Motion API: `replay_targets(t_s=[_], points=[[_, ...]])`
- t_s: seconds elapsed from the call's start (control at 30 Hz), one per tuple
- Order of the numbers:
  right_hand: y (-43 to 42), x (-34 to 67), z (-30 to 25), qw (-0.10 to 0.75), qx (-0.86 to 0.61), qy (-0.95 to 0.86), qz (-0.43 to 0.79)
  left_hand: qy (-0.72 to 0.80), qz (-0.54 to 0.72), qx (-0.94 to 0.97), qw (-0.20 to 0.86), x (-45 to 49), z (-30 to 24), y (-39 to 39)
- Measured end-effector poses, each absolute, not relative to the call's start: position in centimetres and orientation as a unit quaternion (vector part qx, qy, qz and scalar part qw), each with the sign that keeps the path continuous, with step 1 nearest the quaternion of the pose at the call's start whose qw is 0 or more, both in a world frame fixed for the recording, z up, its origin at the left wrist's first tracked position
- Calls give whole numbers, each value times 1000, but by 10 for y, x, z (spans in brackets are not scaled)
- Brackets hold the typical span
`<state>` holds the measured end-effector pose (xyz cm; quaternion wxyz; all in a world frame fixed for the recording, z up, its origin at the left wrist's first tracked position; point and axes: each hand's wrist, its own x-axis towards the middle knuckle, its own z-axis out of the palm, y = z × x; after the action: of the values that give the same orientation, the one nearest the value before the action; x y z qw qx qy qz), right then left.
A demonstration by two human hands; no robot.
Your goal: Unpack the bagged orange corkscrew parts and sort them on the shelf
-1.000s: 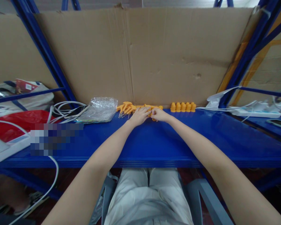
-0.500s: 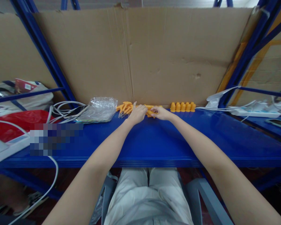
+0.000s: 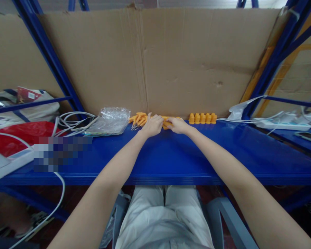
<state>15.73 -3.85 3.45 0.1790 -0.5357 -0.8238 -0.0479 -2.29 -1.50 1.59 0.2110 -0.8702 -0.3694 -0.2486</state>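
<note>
Pale trousers (image 3: 163,218) nearest, grey chair (image 3: 224,216) under. Blue tabletop (image 3: 171,162) beyond, both forearms stretched across to its far edge. Left hand (image 3: 152,126) knuckles up, thumb raised, fingers curled down and closed on orange piece (image 3: 166,123). Right hand (image 3: 179,126) close beside left, fingertips pinched on other end of same piece. Underside of grip hidden by fingers.

Step, by the look: working one piece btw both hands, right at tabletop's back edge. Next move prob. calls for firm hold from both sides and small finger work, w/o dragging neighbours along.

Piece: small, matte orange plastic, mostly covered; exact shape can't tell.

Just left of it, loose pile (image 3: 138,119) of similar orange bits w/ thin chains, near left hand. To the right, apart from hands, row of orange caps (image 3: 202,118), upright, side by side. Further left, crumpled clear bag (image 3: 110,121) and white cables (image 3: 69,121). Far right, white power strip (image 3: 272,123). Cardboard (image 3: 184,62) upright behind all.
</note>
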Motion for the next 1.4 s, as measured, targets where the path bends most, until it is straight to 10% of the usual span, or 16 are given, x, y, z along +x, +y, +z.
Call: replay_targets(t_s=[0.53,1.4], points=[[-48,167,37,134,-476,-832,-252,-396,-228,-869,191,-15,28,-27],[-13,284,3,237,-794,-560,17,-461,-324,-800,202,-45,23,-6]])
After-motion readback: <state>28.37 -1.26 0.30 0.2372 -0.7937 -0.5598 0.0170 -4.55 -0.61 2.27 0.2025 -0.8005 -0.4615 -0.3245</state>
